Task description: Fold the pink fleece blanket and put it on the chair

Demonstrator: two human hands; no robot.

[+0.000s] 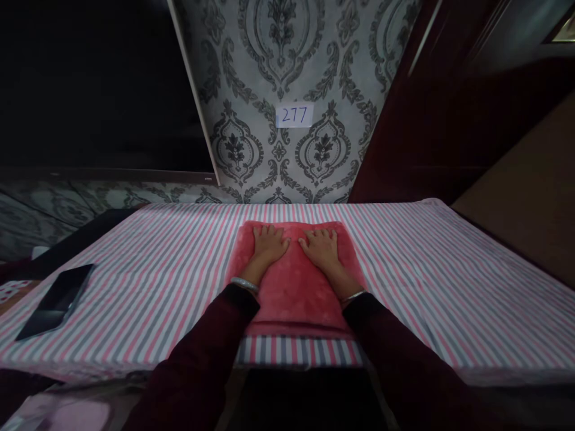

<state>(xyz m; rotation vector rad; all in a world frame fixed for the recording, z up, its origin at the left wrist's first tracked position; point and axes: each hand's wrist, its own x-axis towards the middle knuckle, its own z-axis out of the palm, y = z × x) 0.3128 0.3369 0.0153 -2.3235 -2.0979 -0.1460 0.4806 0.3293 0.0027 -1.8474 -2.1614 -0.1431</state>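
A red, soft-looking cloth [294, 293], perhaps a towel, lies as a rough rectangle on the striped tablecloth [171, 257]. Near its far left corner my left hand [269, 242] rests palm down with fingers spread. My right hand [321, 246] lies flat on the far right part of the same cloth, its fingers also apart. Both thumbs point inward, with a small gap between them. A crease or folded edge runs across the cloth's near end. Neither hand grips anything.
A dark phone or tablet [56, 301] lies at the table's left. Behind the table stands a patterned wall with a paper label [294, 115] reading 277. A large black screen [99, 90] is at the back left, dark red wooden panelling [404, 137] at the right.
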